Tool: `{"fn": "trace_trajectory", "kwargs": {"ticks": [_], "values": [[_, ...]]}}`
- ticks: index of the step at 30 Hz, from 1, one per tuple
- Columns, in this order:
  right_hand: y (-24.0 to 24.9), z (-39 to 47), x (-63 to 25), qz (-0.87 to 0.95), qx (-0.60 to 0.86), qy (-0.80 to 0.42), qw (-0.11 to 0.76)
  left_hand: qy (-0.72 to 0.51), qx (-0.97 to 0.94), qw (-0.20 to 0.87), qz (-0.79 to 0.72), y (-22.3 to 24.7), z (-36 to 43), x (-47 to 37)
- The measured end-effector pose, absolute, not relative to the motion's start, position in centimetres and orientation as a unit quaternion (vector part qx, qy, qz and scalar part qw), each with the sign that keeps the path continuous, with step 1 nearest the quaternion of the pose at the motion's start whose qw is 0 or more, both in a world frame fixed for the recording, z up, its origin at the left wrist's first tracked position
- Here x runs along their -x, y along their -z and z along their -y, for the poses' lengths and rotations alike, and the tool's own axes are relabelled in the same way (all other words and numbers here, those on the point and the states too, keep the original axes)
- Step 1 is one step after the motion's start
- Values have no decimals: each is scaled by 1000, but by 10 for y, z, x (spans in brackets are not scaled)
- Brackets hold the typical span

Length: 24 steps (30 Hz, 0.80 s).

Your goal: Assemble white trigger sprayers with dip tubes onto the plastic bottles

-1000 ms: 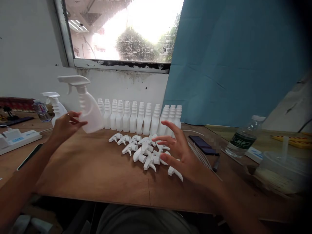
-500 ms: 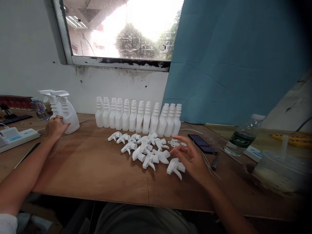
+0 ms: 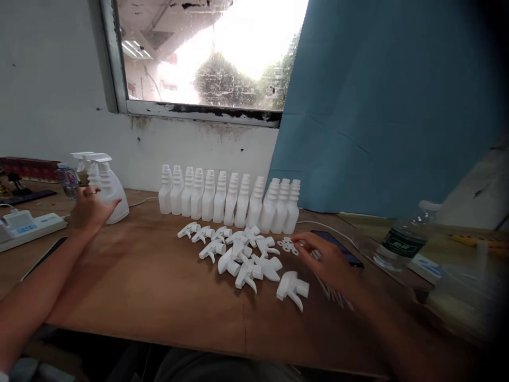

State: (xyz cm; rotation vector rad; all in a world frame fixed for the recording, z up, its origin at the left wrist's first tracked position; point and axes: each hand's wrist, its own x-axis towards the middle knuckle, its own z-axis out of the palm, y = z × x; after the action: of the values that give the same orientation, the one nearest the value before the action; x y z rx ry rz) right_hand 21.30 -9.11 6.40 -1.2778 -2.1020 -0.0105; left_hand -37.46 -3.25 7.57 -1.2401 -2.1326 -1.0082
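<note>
Spray bottles [image 3: 115, 196], two side by side with tops on, stand upright at ten o'clock on a wooden table [image 3: 159, 302], the dial centered on the tabletop with twelve toward the wall [image 3: 199, 142]. At far left, a white power strip [image 3: 43, 224] lies at nine o'clock, and a drink bottle [image 3: 68, 178] stands at ten, beyond the left hand [image 3: 90, 212]. That hand is loosely curved, thumb spread wide and grasping nothing, in front of the topped pair; whether it touches them cannot be told. At twelve o'clock, a dozen bare bottles [image 3: 219, 204] stand upright in a row, necks uncovered. White trigger heads [image 3: 238, 245] lie heaped at the dial's center, nearer the person than the row. Small white rings [image 3: 286, 244] sit clustered at two o'clock; a lone head [image 3: 289, 286] lies at four. The right hand [image 3: 324, 260], at three, brings its fingertips to the rings' edge; whether they pinch one cannot be told. Just beyond it lies a phone [image 3: 345, 252]. A water bottle [image 3: 403, 241] and a blurred cup [image 3: 457, 297] stand farther out at three.
</note>
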Motion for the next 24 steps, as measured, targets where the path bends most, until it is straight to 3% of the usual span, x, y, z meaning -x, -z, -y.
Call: {"fn": "trace_trajectory", "kwargs": {"ticks": [2,5,7,10,15,24], "values": [[-59,70,-225,830,485,19,276,405,506,206,733,-78,34,349],[-49,42,-238,857,478,31,188,405,662,32,630,-69,29,301],[-44,31,-243,858,494,20,137,366,770,-64,518,-55,25,270],[-39,23,-245,857,507,7,90,278,860,-121,411,-36,20,238],[-26,17,-248,863,487,10,132,222,876,-105,414,-23,14,221],[-24,18,-244,845,483,33,226,333,817,-48,469,-6,-4,223]]}}
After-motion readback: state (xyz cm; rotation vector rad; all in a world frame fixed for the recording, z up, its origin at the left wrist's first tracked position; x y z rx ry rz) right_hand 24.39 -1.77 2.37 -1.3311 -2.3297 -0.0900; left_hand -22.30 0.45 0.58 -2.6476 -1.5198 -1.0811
